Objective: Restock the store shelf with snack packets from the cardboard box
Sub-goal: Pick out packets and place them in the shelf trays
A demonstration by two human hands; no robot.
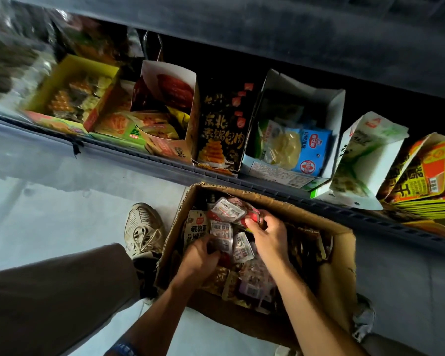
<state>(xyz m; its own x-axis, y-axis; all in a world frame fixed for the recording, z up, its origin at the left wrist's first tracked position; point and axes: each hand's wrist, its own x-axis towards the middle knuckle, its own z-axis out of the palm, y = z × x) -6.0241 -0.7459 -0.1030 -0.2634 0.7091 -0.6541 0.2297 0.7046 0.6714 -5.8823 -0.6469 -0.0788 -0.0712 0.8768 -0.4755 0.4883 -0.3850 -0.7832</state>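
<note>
Gathering | both hands in cardboard box (341,255) | right hand (269,233) grip pinches red snack packets (231,213) | left hand (199,255) grip curls on packets | bunch same-kind packets squarely before lifting to shelf (267,187)

cardboard box (342,242) on floor | shelf (165,163) behind | packets (242,250) inside

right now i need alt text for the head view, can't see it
Both hands reach into a cardboard box of snack packets on the floor: the right hand grips red packets, the left hand digs among others. Behind it, a low shelf holds open display cartons.
</note>
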